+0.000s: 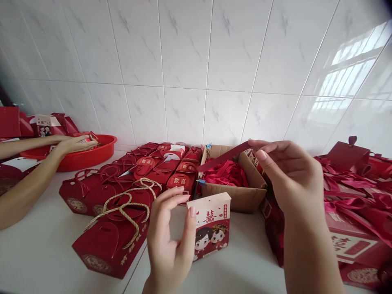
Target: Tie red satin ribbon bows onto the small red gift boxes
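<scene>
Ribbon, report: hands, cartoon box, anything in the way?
Right hand pinching ribbon. Left hand at left edge of cartoon box, grip unclear. Left hand partly covers box; carton behind.

The left hand (pixel 171 241) covers the small box's (pixel 211 234) left side — and the frame's edges cut off another person's arms (pixel 30 188) and the bow-tied boxes (pixel 358 228).

Upright printed box (pixel 212 228), slanting red strip (pixel 225 157)
</scene>
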### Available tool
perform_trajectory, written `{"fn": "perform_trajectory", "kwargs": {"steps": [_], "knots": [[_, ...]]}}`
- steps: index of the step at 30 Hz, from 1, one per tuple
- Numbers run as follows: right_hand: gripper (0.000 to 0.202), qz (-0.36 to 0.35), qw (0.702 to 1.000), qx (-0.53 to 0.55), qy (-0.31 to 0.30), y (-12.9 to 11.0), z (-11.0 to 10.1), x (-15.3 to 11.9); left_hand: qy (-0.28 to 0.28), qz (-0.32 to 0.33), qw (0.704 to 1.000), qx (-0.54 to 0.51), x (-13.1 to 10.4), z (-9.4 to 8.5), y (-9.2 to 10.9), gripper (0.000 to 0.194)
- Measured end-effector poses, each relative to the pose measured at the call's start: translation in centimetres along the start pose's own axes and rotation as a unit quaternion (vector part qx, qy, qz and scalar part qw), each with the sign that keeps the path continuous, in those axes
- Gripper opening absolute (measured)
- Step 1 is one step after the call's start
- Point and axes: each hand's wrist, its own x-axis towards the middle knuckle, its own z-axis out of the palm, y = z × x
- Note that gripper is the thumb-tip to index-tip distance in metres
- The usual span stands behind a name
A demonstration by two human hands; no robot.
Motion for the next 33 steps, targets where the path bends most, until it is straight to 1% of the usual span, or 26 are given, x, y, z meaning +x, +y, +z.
{"fn": "perform_trajectory", "kwargs": {"steps": [3,5,6,7,8,9,11,14,17,19,21,23,26,33], "knots": [[0.003,0.028,0.996,0.028,-0.081,-1.7,0.4,-1.2,0.035,0.047,0.998,0.026,-0.3,-0.3,1.5,0.051],[0.004,0.040,0.987,0.049,-0.149,-2.4,1.2,-2.1,0.051,0.086,0.992,0.080,-0.4,-0.4,2.3,0.068],[0.003,0.048,0.980,0.059,-0.184,-2.6,1.7,-2.5,0.050,0.094,0.989,0.105,-0.5,-0.4,2.5,0.072],[0.003,0.055,0.972,0.069,-0.219,-2.9,2.1,-3.0,0.045,0.090,0.988,0.118,-0.6,-0.4,2.6,0.072],[0.002,0.065,0.963,0.078,-0.252,-3.0,2.5,-3.5,0.041,0.077,0.989,0.119,-0.7,-0.4,2.6,0.067],[0.002,0.076,0.954,0.085,-0.278,-3.2,2.9,-3.9,0.040,0.057,0.992,0.109,-0.7,-0.5,2.4,0.060],[0.004,0.096,0.941,0.096,-0.309,-3.4,3.3,-4.6,0.048,0.018,0.996,0.076,-0.8,-0.6,2.0,0.044],[0.005,0.109,0.937,0.107,-0.315,-3.5,3.5,-5.0,0.052,-0.024,0.998,0.033,-0.8,-0.9,1.8,0.025],[0.005,0.097,0.943,0.113,-0.296,-3.5,3.4,-4.9,0.034,-0.082,0.996,-0.027,-0.6,-1.2,2.2,0.014],[0.004,0.089,0.950,0.106,-0.279,-3.3,3.3,-4.7,0.019,-0.126,0.990,-0.060,-0.4,-1.3,2.8,0.012],[0.004,0.085,0.954,0.099,-0.271,-3.0,3.4,-4.6,0.010,-0.154,0.985,-0.073,-0.2,-1.4,3.3,0.013],[0.005,0.090,0.951,0.104,-0.277,-2.8,3.5,-4.5,0.009,-0.156,0.986,-0.067,-0.2,-1.5,3.8,0.013],[0.005,0.106,0.943,0.121,-0.293,-2.6,3.7,-4.6,0.003,-0.135,0.990,-0.049,-0.3,-1.7,4.2,0.011],[0.006,0.135,0.936,0.123,-0.302,-2.7,3.8,-4.6,0.008,-0.115,0.992,-0.044,-0.5,-1.8,4.2,0.010]]}}
